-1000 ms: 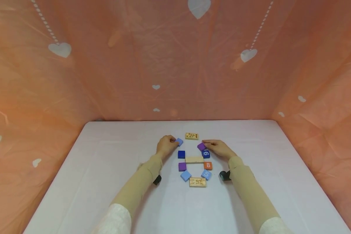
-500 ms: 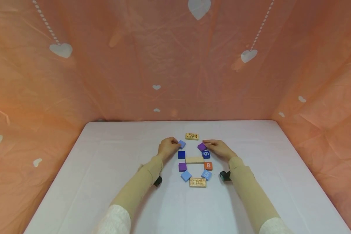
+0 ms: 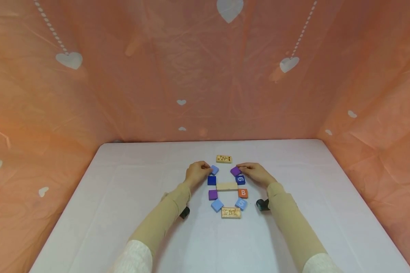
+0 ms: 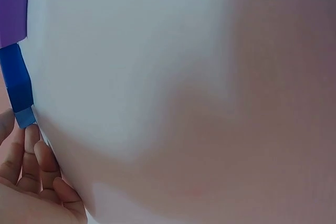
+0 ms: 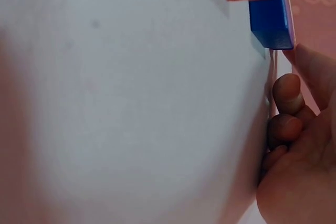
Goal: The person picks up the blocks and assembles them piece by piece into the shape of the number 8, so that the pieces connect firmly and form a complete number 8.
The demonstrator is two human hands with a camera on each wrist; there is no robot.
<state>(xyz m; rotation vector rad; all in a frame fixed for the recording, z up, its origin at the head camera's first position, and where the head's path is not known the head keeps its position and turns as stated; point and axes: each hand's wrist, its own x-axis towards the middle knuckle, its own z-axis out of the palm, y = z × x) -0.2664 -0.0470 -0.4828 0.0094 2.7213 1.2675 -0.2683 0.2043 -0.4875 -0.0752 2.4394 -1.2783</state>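
In the head view my left hand (image 3: 196,173) pinches a light blue block (image 3: 214,170) just above a dark blue block (image 3: 212,180). The left wrist view shows the fingertips at this light blue block (image 4: 25,117), close against the dark blue block (image 4: 18,80). My right hand (image 3: 257,173) holds a purple block (image 3: 236,171) between thumb and fingers, against a dark blue block marked 6 (image 3: 240,179). From the right wrist, the dark blue block (image 5: 270,19) mostly hides what those fingers hold.
Below stand a plain wooden block (image 3: 227,186), a purple block (image 3: 213,195), an orange B block (image 3: 243,193), two light blue blocks (image 3: 217,205) and a printed wooden block (image 3: 231,212). Another printed wooden block (image 3: 223,159) lies farther back on the white table (image 3: 123,182).
My left hand has brought the light blue block slightly right and toward me, up to the dark blue block. The right hand and its purple block have stayed in place.
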